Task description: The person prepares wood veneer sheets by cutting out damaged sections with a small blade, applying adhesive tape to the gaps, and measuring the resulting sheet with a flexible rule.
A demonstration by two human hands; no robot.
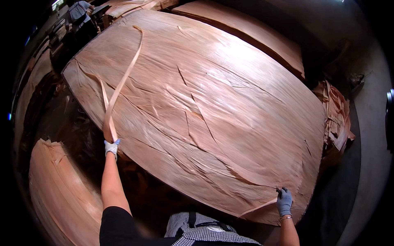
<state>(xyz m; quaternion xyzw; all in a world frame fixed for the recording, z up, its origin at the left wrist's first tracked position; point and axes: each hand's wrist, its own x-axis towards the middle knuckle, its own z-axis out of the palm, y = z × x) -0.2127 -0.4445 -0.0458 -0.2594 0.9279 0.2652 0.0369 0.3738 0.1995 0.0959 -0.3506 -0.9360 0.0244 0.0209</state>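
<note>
A large, wrinkled sheet of reddish-tan wood veneer (pixel 246 110) lies across the stack before me, with long splits and overlapping folds. At its near left edge, my left hand (pixel 111 147), in a pale glove, is closed around the lower end of long narrow veneer strips (pixel 123 80). They fork above the hand, and the longer one curves toward the far side. My right hand (pixel 284 201), in a blue-grey glove with dark fingertips, is at the near right corner. Its fingers look pinched on a thin veneer strip (pixel 260 206) at the sheet's surface; the grip is partly hidden.
Another veneer stack (pixel 246 24) stands beyond the far edge. Crumpled veneer scraps (pixel 334 115) hang at the right. A curved veneer piece (pixel 61 192) lies at the lower left, beside a dark gap with scraps. Another person (pixel 80 12) is at the far left.
</note>
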